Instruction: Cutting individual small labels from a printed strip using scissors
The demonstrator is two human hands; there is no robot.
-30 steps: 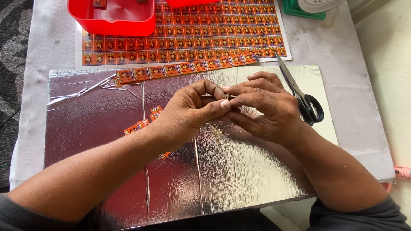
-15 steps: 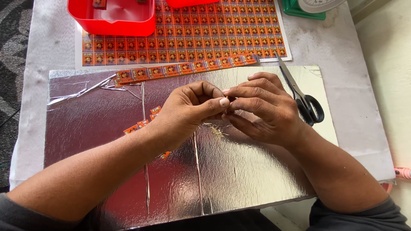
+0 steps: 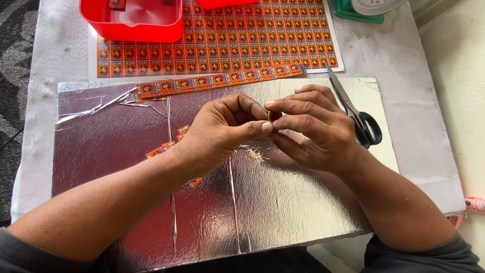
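Silver foil sheet (image 3: 126, 146) covers the bench beneath both hands. Left hand (image 3: 222, 134) and right hand (image 3: 313, 129) meet fingertip to fingertip, each grip pinched shut on a tiny, barely visible piece (image 3: 269, 116) above pale loose fibres (image 3: 252, 153); black-handled scissors (image 3: 361, 119) lie just beside the right hand.

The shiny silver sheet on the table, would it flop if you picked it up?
Probably. The silver sheet looks thin as foil and shows creases and wrinkles near its left edge, so it would likely bend and sag. It seems light, and might crumple or tear easily.
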